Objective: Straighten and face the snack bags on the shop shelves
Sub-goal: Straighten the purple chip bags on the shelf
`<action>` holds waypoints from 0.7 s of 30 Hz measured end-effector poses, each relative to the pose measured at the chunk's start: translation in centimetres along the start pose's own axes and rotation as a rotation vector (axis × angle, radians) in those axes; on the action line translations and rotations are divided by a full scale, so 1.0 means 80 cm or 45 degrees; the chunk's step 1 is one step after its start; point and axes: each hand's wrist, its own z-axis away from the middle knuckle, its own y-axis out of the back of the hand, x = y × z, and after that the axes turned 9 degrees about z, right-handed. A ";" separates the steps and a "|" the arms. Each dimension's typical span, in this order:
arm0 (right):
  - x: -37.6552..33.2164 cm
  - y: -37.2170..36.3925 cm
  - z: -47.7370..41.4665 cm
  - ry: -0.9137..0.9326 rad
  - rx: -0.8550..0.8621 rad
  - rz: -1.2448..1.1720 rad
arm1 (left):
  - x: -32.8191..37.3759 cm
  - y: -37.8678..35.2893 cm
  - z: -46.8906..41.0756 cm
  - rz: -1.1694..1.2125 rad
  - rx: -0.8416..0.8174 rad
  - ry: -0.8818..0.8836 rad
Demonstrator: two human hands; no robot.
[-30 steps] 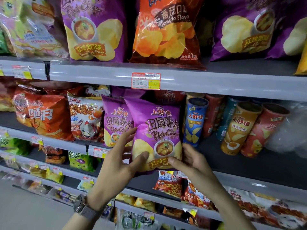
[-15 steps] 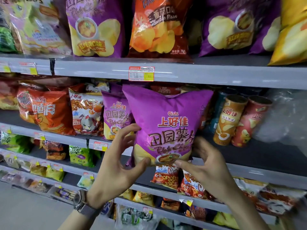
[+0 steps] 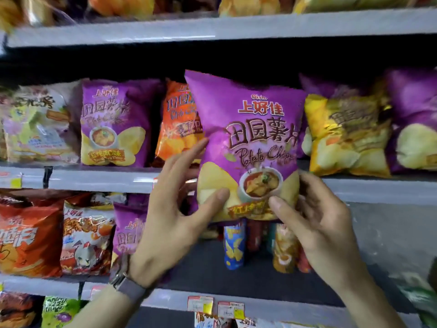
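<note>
Purple chip bag (image 3: 250,129) upright, front label facing out, held before middle shelf edge (image 3: 378,188), between orange bag (image 3: 177,129) and yellow bag (image 3: 347,136).

Left hand (image 3: 170,223) pinches lower left corner: thumb on front, fingers spread along left side. Watch (image 3: 127,282) on wrist.

Right hand (image 3: 316,223) grips lower right corner: thumb on front, fingers curled behind.

Bag bottom likely clear of shelf; motion blur, cannot tell for sure. Snack canisters (image 3: 233,245) stand on shelf below.
</note>
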 end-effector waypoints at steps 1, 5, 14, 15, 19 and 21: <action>-0.010 0.007 -0.012 0.018 0.033 0.005 | 0.006 -0.008 -0.016 0.011 0.011 0.012; -0.034 0.037 -0.061 0.096 0.102 0.254 | 0.013 -0.031 -0.082 0.057 -0.009 0.097; -0.001 0.049 -0.145 0.054 0.213 0.579 | -0.019 -0.060 -0.168 -0.179 -0.145 0.124; 0.002 0.047 -0.148 0.030 0.199 0.617 | -0.022 -0.062 -0.167 -0.229 -0.153 0.122; 0.014 0.037 -0.150 -0.076 0.105 0.699 | -0.034 -0.065 -0.159 -0.355 -0.166 0.146; 0.019 0.037 -0.147 -0.110 0.091 0.760 | -0.035 -0.066 -0.155 -0.382 -0.208 0.159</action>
